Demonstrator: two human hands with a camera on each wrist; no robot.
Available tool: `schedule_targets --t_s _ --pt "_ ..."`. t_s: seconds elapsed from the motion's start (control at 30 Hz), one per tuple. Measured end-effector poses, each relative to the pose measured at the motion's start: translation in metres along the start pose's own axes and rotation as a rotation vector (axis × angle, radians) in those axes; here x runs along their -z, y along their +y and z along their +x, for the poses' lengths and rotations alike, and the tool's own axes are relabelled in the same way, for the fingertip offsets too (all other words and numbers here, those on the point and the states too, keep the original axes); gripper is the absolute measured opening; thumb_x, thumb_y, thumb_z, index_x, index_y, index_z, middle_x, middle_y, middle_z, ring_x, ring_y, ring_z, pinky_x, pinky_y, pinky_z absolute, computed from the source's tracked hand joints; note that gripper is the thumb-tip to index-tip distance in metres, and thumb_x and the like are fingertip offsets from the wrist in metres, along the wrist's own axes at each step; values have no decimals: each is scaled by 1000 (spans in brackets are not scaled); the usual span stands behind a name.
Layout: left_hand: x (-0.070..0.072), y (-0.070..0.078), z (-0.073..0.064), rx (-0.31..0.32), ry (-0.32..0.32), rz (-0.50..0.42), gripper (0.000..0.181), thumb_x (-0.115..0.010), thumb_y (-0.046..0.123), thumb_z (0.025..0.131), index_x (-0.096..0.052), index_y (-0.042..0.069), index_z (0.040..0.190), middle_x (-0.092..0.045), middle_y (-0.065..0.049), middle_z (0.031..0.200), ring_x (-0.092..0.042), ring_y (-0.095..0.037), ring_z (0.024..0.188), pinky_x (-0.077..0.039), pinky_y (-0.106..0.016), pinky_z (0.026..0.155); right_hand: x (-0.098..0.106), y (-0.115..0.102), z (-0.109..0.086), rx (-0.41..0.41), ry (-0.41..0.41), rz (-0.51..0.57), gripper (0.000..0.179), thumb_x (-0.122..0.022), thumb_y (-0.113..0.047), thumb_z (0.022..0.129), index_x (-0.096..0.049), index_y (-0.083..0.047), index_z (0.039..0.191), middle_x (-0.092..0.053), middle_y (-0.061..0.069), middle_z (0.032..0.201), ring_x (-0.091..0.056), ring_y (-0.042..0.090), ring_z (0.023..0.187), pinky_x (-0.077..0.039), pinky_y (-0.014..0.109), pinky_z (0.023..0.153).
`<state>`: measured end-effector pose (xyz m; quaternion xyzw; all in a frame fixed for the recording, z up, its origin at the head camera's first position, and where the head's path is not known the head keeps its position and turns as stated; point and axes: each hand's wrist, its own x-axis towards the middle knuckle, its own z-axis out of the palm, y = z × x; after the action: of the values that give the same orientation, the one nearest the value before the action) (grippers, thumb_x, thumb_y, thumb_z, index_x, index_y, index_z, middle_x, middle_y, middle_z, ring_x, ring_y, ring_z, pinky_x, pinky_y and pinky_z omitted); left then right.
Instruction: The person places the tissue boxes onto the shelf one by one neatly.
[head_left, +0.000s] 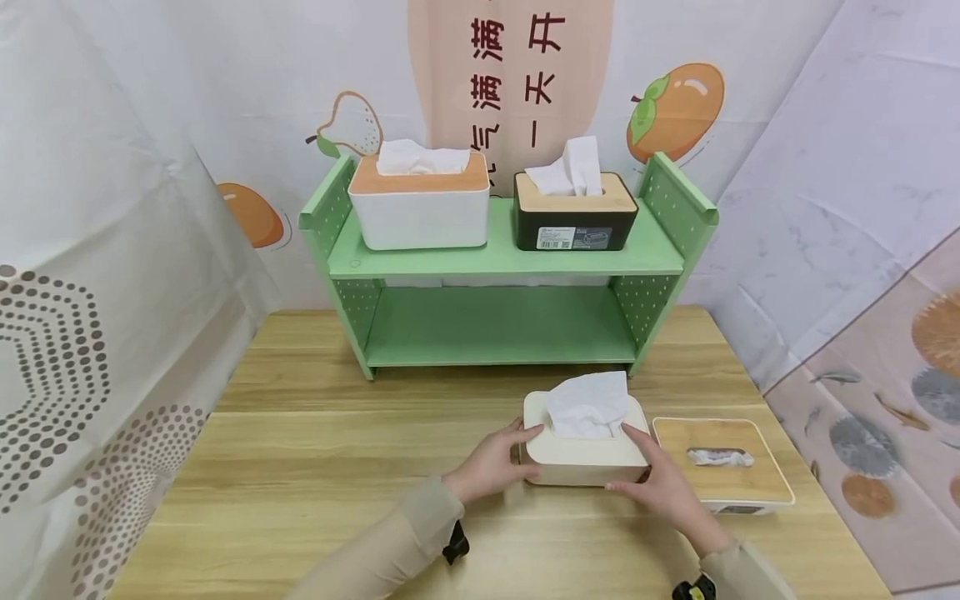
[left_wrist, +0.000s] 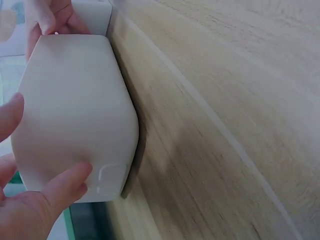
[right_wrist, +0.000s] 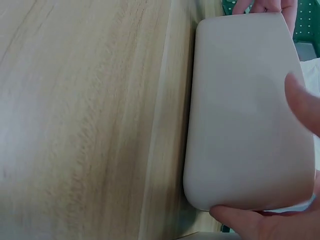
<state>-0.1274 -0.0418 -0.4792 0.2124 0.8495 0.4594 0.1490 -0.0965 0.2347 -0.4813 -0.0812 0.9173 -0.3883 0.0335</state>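
A cream tissue box (head_left: 585, 454) with a white tissue (head_left: 588, 404) sticking out of its top sits on the wooden table. My left hand (head_left: 495, 461) grips its left end, fingers at the top edge and thumb near the lower front. At the opposite end, my right hand (head_left: 663, 483) holds the box the same way. The left wrist view shows the box's smooth front (left_wrist: 80, 105) between both hands. In the right wrist view its long side (right_wrist: 245, 110) appears close to the table, and the far fingers (right_wrist: 265, 6) show behind the top end.
Right of the cream box lies a wood-topped tissue box (head_left: 727, 442). Behind stands a green two-tier shelf (head_left: 502, 325). Its upper tier bears a white tissue box (head_left: 420, 215) and a black one (head_left: 573, 225), both with wooden lids. Patterned cloth (head_left: 135, 208) surrounds the table (head_left: 337, 450).
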Motion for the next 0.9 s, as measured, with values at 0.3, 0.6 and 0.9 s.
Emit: schedule_targets --t_s 0.3,0.6,0.9 --pt "-2 0 1 35 33 -151 52 -74 13 82 -57 8 131 -34 -20 149 -31 -29 140 -47 -37 96 1 -2 -2 -110 27 -45 76 -77 -21 78 -40 -7 143 -41 23 144 -53 25 91 -43 29 70" --pt "-9 -2 3 56 80 -244 49 -77 12 79 -62 8 125 -40 -20 145 -34 -26 138 -51 -22 87 2 -5 -3 -173 22 -8 76 -78 -21 78 -40 -8 143 -39 24 145 -51 23 88 -41 27 69" --pt "-7 4 6 61 132 -194 48 -79 12 77 -64 6 122 -46 -20 140 -46 -25 129 -46 -17 75 1 -9 2 -152 51 32 75 -77 -17 78 -40 -3 142 -37 26 145 -33 46 133 -35 58 102"
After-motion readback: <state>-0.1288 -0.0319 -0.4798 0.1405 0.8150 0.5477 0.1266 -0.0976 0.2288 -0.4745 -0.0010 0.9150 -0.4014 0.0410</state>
